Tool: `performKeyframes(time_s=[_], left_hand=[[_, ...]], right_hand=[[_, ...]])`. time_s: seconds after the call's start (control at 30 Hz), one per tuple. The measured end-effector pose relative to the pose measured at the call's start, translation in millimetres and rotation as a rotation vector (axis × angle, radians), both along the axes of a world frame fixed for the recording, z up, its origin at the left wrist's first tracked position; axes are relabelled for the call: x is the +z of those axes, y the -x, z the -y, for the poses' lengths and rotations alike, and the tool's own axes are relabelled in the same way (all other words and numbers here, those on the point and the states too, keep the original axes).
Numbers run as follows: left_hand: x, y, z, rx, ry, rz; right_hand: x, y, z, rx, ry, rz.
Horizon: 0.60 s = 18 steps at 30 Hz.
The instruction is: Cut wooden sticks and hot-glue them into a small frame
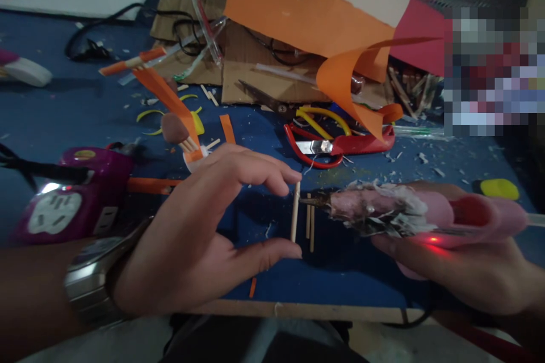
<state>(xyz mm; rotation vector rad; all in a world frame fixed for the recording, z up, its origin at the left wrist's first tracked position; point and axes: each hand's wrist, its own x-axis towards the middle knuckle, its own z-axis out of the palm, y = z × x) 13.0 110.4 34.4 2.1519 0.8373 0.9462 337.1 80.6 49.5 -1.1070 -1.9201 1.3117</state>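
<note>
Between the thumb and fingertips of my left hand [213, 227] a short thin wooden stick [295, 212] is held by its two ends, upright in the view. My right hand [464, 266] is wrapped round a pink glue gun [434, 210] with a red light lit on it. Greyish strings and scraps cling to the gun's front. Its dark nozzle points left, and the tip is at the upper part of the stick; whether they touch I cannot tell. Two more thin sticks [310, 224] lie on the blue table just under the nozzle.
Red-handled scissors and a red cutter [361, 143] lie beyond the hands. A purple power socket [68, 198] stands at left, near an orange paper piece [164, 93]. Cardboard [255, 79] and orange sheets [306, 11] lie at the back. A yellow piece [499, 189] is at right.
</note>
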Motion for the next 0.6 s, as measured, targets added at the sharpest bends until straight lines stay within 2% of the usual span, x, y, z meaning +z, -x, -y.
performKeyframes(time_s=[0.6], left_hand=[[2.7,-0.6,0.4,-0.003,-0.018,0.007]], right_hand=[[3.0,3.6,-5.3,0.112,-0.100,0.051]])
